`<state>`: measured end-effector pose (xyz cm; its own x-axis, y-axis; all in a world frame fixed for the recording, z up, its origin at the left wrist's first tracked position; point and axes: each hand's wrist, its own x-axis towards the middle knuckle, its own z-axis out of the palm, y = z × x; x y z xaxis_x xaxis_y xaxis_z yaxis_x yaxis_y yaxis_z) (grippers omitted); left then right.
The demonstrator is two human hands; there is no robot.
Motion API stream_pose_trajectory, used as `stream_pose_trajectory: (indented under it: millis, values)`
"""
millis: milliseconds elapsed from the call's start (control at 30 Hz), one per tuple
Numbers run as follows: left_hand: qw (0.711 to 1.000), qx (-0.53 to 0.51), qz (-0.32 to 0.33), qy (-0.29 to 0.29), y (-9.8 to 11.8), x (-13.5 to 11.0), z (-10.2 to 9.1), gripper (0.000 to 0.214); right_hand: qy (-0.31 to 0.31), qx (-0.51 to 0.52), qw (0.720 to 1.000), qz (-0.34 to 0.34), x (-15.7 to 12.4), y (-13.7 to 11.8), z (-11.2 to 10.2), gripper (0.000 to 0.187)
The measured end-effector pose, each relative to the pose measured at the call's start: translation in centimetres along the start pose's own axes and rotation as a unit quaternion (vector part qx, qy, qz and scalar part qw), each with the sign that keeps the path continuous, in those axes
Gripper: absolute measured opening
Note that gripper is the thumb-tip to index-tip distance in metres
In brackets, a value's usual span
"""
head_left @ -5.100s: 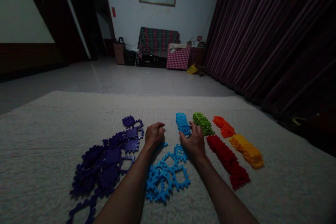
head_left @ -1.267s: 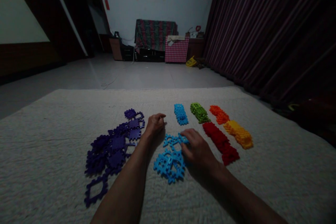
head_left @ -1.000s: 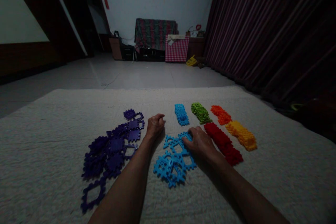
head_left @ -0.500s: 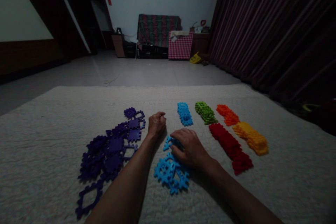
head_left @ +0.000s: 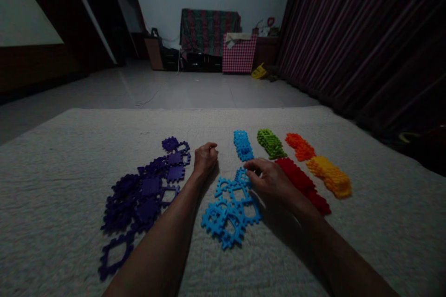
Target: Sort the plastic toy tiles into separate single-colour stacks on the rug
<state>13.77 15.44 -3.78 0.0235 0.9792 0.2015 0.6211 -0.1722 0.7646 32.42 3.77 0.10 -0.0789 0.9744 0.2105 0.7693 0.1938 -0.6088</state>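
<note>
My left hand (head_left: 205, 158) rests on the pale quilted cover with its fingers curled into a loose fist; no piece shows in it. To its right lies a loose group of light blue interlocking plastic pieces with toothed edges (head_left: 225, 222), some with cut-out centres. My right hand (head_left: 266, 177) is over the far right side of this group, thumb and forefinger apart, close to a small blue piece (head_left: 241, 175). Whether the fingertips touch that piece I cannot tell. Left of my left forearm spreads a heap of dark purple toothed pieces (head_left: 151, 188).
Beyond my right hand stand overlapping rows of blue (head_left: 243, 145), green (head_left: 271, 144), orange (head_left: 300, 147), yellow (head_left: 329, 176) and red pieces (head_left: 301, 183). The quilted cover (head_left: 62, 162) ends before a tiled floor (head_left: 195, 93). A dark curtain (head_left: 334, 32) hangs at the right.
My right hand has moved right and lifted off the blue pieces, which now show more fully. My left hand keeps its place and shape. The view has tipped slightly downward.
</note>
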Motion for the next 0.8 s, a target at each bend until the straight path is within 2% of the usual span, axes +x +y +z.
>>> stream_pose_trajectory:
  millis: [133,300,500,633,700,800]
  values:
    - [1.000,0.005,0.003,0.005,0.0,0.0,0.0,0.037,0.000,-0.099,0.992,0.081,-0.7,0.0,-0.1,0.023]
    - [1.000,0.001,0.007,0.005,-0.2,0.1,0.2,0.035,-0.046,-0.110,0.988,0.100,-1.1,-1.0,0.1,0.019]
    - [1.000,-0.007,0.006,0.012,-0.5,0.2,0.4,0.034,0.003,-0.050,0.994,0.102,0.0,-0.3,0.4,0.018]
    - [1.000,-0.018,0.011,0.012,-0.7,0.2,0.6,0.035,0.075,-0.170,0.976,0.116,-0.3,0.2,0.5,0.023]
    - [1.000,-0.020,0.011,0.013,-0.8,0.2,0.6,0.034,0.090,-0.217,0.966,0.108,-0.8,0.6,0.8,0.027]
    - [1.000,-0.021,0.013,0.014,-0.8,0.2,0.6,0.034,0.074,-0.183,0.978,0.060,-1.3,1.3,1.1,0.035]
